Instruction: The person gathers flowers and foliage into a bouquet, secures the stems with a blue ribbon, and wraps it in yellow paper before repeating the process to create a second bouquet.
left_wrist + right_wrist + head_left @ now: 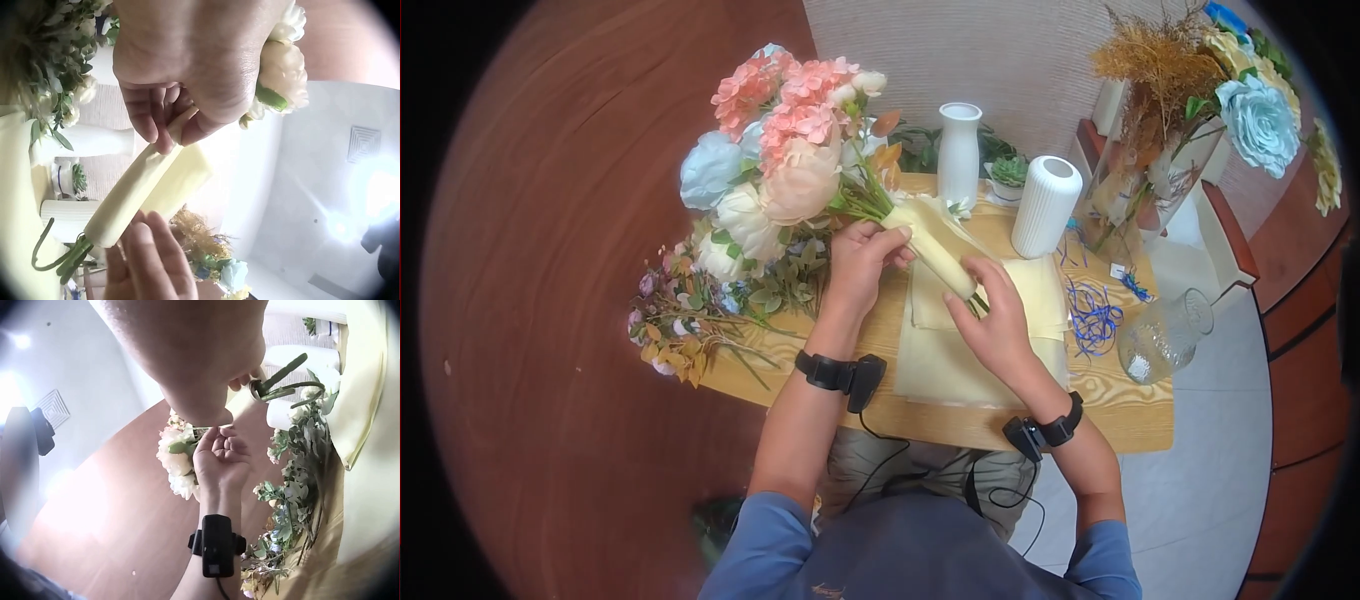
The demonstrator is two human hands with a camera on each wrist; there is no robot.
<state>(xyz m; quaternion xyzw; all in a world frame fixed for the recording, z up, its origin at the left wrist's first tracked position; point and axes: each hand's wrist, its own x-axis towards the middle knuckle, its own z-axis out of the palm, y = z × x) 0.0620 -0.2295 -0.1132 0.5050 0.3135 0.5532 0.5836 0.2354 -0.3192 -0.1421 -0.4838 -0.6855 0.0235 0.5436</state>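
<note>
A bouquet of pink, white and pale blue flowers [800, 180] tilts up to the left, its stems wrapped in pale yellow paper [932, 252]. My left hand [865, 268] pinches the wrap's upper end between thumb and fingers; the left wrist view shows the pinch at the paper edge [178, 128]. My right hand [1000, 325] lies along the wrap's lower end, thumb and fingers around it. Green stem ends [74, 257] stick out below the paper. A loose flap of paper [187, 178] stands off the roll. Yellow sheets [980, 360] lie flat beneath.
Loose flowers and foliage [700, 310] lie at the table's left. White vases [960, 150] and a small succulent [1008, 172] stand at the back. On the right are blue ties [1093, 318], a glass jug [1165, 340] and a tall vase of flowers [1150, 165].
</note>
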